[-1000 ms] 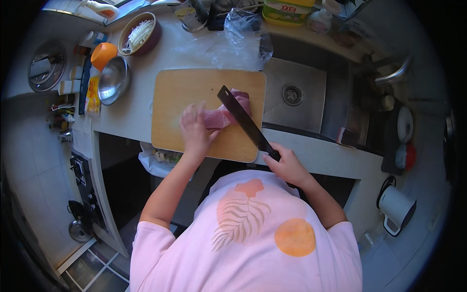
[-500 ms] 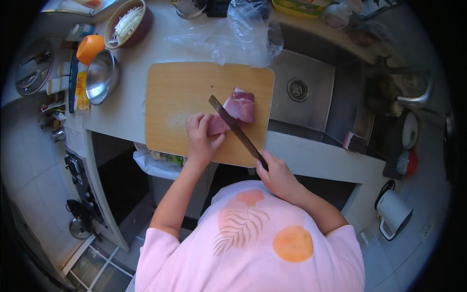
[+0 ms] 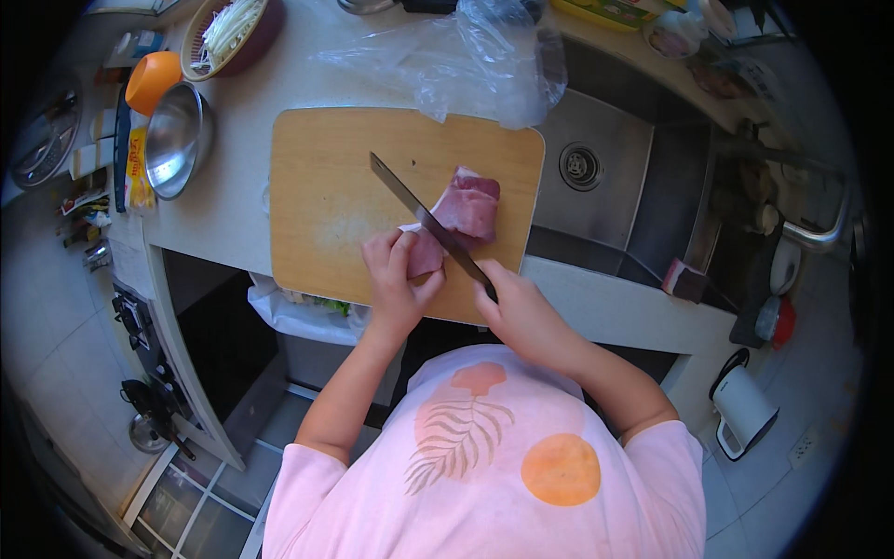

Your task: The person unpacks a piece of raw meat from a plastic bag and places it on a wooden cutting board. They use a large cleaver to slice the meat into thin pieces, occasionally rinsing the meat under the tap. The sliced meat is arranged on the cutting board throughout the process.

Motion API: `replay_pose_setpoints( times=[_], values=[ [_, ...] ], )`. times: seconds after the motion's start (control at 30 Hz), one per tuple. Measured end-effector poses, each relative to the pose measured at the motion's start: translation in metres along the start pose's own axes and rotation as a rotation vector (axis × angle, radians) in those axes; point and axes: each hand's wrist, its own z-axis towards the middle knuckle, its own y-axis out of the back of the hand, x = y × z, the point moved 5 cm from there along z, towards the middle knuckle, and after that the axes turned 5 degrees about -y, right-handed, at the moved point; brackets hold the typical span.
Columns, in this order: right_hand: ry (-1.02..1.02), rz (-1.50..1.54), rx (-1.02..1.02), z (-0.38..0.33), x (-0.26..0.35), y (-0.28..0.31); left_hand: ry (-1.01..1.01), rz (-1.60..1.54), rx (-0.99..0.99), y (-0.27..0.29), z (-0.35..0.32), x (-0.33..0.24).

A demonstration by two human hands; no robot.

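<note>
The right hand's [image 3: 521, 312] grip is clamped around the black handle of a long, narrow, dark metal knife [image 3: 402, 194]; the left hand's [image 3: 396, 284] grip is clamped on a smaller, pale pink portion of raw meat [image 3: 426, 253], thumb on one side and fingers on the other, just left of the blade; both hands are near the middle of the frame, at the lower edge of a tan, round-cornered cutting board [image 3: 326, 168].

The knife slants up to the left across the meat; beyond it, to the right, lies a larger, thick pink-red block of raw meat [image 3: 467, 207], on the right half of the board; whether the two parts are joined beneath the blade I cannot tell. Dividing the meat looks to be at an early stage: one smaller portion is marked off, while the larger block remains in bulk.

Farther off, a silver, round metal bowl [image 3: 177, 140] tilts at the upper left of the frame, an orange, rounded cup [image 3: 154, 82] beside it; a purplish round bowl [image 3: 267, 35] above them holds thin white strips [image 3: 228, 33], evidently ready in that form; a crumpled, clear plastic bag [image 3: 512, 61] lies on the white bench [image 3: 296, 74], at the top of the frame.
</note>
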Motion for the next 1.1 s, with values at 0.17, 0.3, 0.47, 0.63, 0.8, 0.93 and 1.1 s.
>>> replay_pose_setpoints(
  times=[0.17,0.3,0.47,0.63,0.8,0.93,1.1],
  values=[
    [-0.075,0.113,-0.033,0.034,0.002,0.000,0.113,-0.075,-0.086,0.002,-0.009,0.008],
    [-0.187,0.240,0.031,0.024,-0.008,0.019,0.329,-0.233,-0.166,0.004,-0.024,0.026],
    [-0.153,0.130,0.125,-0.016,0.012,0.024,0.395,-0.238,-0.156,0.004,-0.024,0.025],
    [-0.179,0.131,0.160,-0.031,-0.003,0.009,0.370,-0.167,-0.062,0.006,-0.024,0.022],
    [-0.177,0.097,0.185,-0.024,-0.005,-0.003,0.227,-0.019,0.015,0.010,-0.014,0.005],
    [-0.058,0.047,0.135,-0.022,-0.013,-0.006,0.117,0.205,0.103,0.012,0.001,-0.011],
    [-0.198,0.097,0.206,-0.019,-0.017,-0.002,0.008,0.205,0.150,0.010,0.005,-0.012]
  ],
)
